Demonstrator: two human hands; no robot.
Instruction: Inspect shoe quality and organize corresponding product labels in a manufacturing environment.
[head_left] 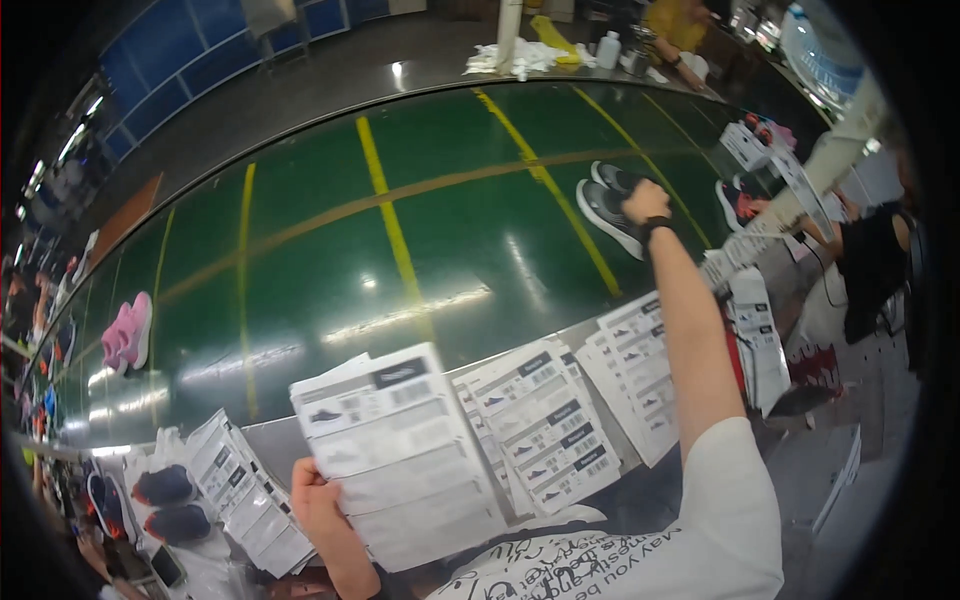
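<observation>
My left hand (318, 497) grips a stack of label sheets (405, 450) by its left edge, thumb on top. The sheets carry small shoe pictures and barcodes. Out over the green conveyor belt (310, 250), my right arm is stretched to the far right. My right hand (647, 203) is closed on the near end of a pair of dark grey sneakers (606, 207) with white soles. Its fingertips are partly hidden by the hand itself. The two sneakers lie side by side on the belt, between yellow cross lines.
More label sheets (545, 425) hang along the belt's near edge. Pink shoes (127, 333) sit at the left, black-and-red shoes (742, 200) at the right. Dark sneakers (165, 487) lie on plastic at lower left. A post (850, 140) stands at right, with other people nearby.
</observation>
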